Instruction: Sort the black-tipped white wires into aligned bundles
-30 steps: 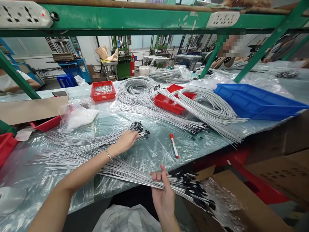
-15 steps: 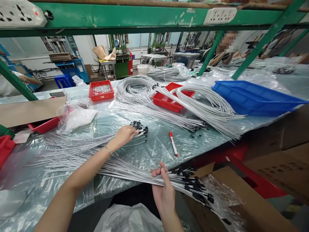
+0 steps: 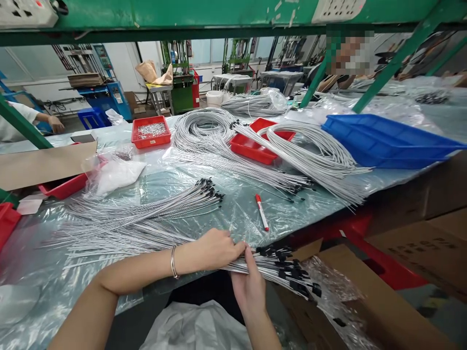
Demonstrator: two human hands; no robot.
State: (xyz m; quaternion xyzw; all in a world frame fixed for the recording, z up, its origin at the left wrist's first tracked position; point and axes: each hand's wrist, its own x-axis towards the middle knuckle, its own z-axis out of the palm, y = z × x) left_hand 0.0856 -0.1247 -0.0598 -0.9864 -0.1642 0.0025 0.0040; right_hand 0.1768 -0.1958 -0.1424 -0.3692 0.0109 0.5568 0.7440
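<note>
A bundle of thin white cables with black ends lies across my right hand, whose thumb and fingers are closed around it. My left hand, with a bracelet at the wrist, meets the right thumb above that bundle. Its fingertips are pinched together over the cables; how many of them it grips is hidden. On the table, a second bundle of white cables fans out farther off, its black ends bunched together. A red-and-white marker lies to the right of it.
Coiled cables, a red tray of small metal parts, another red tray and blue trays stand farther back. A cardboard box sits at lower right. A green frame crosses above. Other people work beyond the table.
My left hand has left the black ends of the far bundle and come toward me, to my right hand. My right hand still holds its bundle. The view has tilted slightly.
</note>
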